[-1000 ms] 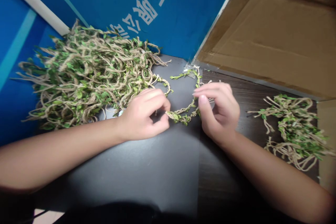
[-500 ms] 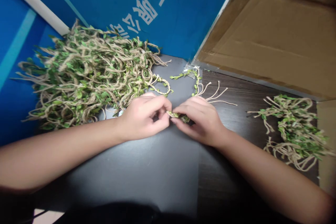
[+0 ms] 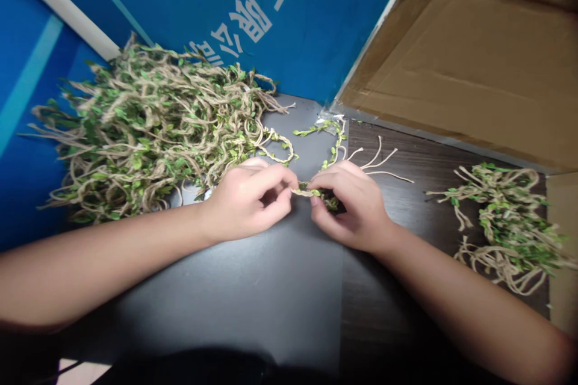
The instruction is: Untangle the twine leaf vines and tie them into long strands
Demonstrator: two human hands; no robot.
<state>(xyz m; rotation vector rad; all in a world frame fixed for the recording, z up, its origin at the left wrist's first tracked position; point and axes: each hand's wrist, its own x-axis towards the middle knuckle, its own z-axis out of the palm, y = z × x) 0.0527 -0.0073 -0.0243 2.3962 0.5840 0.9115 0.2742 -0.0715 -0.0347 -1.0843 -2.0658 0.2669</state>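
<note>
Between my two hands runs a braided twine cord with small green leaves, held low over the grey mat. My left hand pinches one end of the stretch between thumb and forefinger. Thumb and fingers of my right hand close on the same cord a short way to the right, with more of it bunched under the palm. Beyond the right hand, loose twine ends fan out, and a leafy strand curves away toward the back. What lies under the fingers is hidden.
A large heap of leafy twine cords lies left of my hands, against a blue panel with white characters. A smaller bundle rests on the dark wood surface at right. A cardboard box stands behind it.
My right hand has shifted slightly right, away from the left, and more of the cord shows between them. The loose ends behind it moved a little right. My left hand has hardly moved.
</note>
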